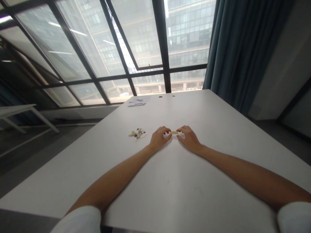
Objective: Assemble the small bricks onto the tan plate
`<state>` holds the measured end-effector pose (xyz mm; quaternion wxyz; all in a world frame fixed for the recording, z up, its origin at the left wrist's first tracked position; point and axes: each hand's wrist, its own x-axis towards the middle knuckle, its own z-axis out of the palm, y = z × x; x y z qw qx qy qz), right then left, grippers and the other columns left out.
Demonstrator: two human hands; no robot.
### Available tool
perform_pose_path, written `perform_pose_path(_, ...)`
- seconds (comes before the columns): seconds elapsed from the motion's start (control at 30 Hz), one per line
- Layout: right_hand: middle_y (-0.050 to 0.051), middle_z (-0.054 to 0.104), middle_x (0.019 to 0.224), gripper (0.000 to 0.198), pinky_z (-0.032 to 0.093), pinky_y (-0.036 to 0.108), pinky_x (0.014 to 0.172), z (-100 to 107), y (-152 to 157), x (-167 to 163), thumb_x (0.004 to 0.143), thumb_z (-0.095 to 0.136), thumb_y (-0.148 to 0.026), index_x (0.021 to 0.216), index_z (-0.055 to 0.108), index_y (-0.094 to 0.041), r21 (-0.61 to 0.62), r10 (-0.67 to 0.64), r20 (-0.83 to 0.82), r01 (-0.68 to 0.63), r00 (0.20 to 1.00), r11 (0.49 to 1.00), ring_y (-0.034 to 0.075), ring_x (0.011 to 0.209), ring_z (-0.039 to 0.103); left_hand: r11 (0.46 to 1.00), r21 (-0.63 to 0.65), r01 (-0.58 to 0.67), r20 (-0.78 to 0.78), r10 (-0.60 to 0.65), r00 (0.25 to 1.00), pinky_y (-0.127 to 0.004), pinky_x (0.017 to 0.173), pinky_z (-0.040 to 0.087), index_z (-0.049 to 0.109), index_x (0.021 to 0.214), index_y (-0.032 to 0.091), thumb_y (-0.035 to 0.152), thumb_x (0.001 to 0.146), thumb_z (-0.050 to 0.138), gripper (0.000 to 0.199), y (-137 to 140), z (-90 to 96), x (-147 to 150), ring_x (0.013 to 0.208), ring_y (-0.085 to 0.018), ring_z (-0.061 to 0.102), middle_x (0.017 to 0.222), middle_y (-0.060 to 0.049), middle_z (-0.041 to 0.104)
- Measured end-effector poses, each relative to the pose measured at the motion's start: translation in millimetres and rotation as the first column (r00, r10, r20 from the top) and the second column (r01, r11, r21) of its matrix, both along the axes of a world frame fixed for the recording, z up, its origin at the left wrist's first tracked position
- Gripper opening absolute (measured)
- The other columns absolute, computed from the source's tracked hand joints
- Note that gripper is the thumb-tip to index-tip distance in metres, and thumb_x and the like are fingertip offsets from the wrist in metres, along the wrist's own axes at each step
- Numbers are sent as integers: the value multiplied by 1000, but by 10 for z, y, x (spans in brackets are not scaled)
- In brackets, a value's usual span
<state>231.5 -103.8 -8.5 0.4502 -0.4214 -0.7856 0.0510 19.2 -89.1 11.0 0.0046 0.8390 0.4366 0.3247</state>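
Note:
A small tan bar-shaped piece [173, 132], perhaps a toy building brick, is held level between my two hands, low over the white table. My left hand [159, 137] pinches its left end between thumb and fingers. At the right end, the thumb and fingers of my right hand [189, 138] close on it in the same way. Fingertips cover both ends, and fine detail is too small to make out. To the left of my left hand lies a loose pile of small pieces [138, 134] in tan, grey and dark colours.
The white table [179, 187] stretches to the windows. Papers [136, 102] lie at its far left corner, and two small dark items, one a round object [160, 96], rest near the far edge. A blue curtain [233, 55] hangs beyond the right side. Another table [17, 110] stands at left.

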Motion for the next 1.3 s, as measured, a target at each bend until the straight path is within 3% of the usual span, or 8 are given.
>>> perform_pose_path(0.57,6,65,93,10,45,37,84,-31,51,46,86,61,-13,92,66,-19,-25,-24,9,24,1000,999,23,90,56,996,32,80,35,-81,996,-28,77,46,67,99,22,29,91,63,12,46,-46,-1,82,-15,58,88,-1,66)
perform_pose_path(1.3,6,64,91,10,45,36,83,-52,68,54,86,61,-13,92,65,-20,-31,-7,-13,7,1000,999,22,89,56,997,46,60,53,-63,997,-28,75,46,69,96,22,29,90,65,10,42,-40,4,80,-15,58,86,-1,66)
